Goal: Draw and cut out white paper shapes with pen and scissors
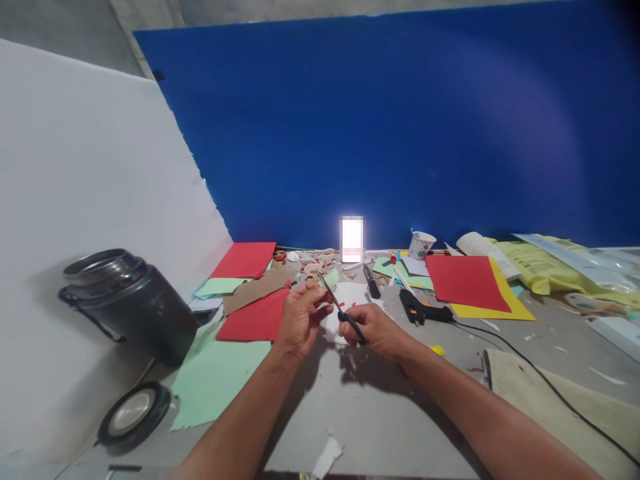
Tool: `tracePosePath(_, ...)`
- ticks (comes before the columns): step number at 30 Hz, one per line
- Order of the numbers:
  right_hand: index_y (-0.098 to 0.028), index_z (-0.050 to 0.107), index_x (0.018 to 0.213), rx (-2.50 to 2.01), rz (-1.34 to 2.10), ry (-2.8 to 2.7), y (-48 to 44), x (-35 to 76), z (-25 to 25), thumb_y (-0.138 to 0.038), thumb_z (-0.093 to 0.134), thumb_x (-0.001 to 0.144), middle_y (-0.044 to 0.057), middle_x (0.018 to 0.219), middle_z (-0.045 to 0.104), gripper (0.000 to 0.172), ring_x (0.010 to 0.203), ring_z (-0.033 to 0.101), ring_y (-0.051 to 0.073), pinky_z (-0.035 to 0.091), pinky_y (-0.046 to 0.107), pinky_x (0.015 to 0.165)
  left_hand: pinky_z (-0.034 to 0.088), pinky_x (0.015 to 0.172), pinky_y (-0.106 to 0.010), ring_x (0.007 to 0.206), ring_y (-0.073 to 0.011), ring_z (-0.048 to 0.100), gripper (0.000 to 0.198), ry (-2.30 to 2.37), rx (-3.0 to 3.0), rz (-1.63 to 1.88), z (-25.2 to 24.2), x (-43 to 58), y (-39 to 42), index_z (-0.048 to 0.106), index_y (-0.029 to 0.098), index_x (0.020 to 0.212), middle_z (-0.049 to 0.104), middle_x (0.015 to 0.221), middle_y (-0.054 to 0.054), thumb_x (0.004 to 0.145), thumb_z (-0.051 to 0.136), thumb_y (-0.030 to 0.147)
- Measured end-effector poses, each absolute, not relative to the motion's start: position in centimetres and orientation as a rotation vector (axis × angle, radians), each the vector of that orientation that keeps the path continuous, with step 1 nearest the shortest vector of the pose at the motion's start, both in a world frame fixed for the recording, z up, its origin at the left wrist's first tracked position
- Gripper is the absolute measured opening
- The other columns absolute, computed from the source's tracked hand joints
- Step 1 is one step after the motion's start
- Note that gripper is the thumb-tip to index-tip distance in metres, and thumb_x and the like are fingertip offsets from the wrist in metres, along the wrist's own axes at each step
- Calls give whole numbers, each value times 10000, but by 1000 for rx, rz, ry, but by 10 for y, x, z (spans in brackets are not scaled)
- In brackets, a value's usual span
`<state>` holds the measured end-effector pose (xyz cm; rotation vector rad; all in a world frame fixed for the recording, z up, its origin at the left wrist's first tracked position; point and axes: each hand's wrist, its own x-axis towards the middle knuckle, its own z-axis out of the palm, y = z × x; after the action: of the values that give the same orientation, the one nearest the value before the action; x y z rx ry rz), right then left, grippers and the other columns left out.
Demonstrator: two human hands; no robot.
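Observation:
In the middle of the head view, my right hand (pixel 373 327) is closed around the black handles of a pair of scissors (pixel 341 313). Their blades point up and to the left, past the fingertips of my left hand (pixel 304 317). That hand is closed in a pinch beside the blades; whatever it holds is too small or hidden to make out. Below and behind both hands lies white paper (pixel 353 293) with small red scraps on it. A black marker-like tool (pixel 371 283) rests just beyond my right hand.
Red sheets (pixel 255 313), corrugated cardboard (pixel 260 291) and green paper (pixel 225 373) lie left. A black flask (pixel 135 303) and its round lid (pixel 133 415) are farther left. To the right are a glue gun (pixel 423 309) with a cable, red card (pixel 467 283) and a paper cup (pixel 421 245).

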<state>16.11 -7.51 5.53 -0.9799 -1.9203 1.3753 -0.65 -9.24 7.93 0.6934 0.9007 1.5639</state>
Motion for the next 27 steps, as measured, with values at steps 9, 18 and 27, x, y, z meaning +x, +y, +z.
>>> tracePosePath(9, -155, 605, 601, -956, 1409, -1936, -73, 163, 52, -367, 656, 796, -7, 598, 585, 293, 596, 471, 114, 352, 241, 566, 511, 584, -255, 639, -131, 589, 229, 904, 794, 1511, 83, -15, -90, 601, 160, 611, 614, 644, 4, 586, 814, 241)
tracePosePath(18, -157, 584, 591, -964, 1423, -1922, -75, 161, 53, -327, 634, 798, -16, 570, 564, 272, 576, 446, 103, 332, 234, 557, 522, 646, -290, 630, -146, 617, 241, 918, 890, 1421, 82, -28, -83, 625, 151, 623, 658, 645, -27, 621, 822, 289)
tracePosePath(27, -165, 573, 558, -940, 1386, -1884, -76, 158, 54, -337, 627, 792, -12, 585, 559, 295, 591, 469, 111, 350, 252, 591, 528, 668, -288, 670, -146, 625, 256, 904, 944, 1525, 77, -10, -89, 614, 169, 699, 655, 698, -6, 652, 819, 315)
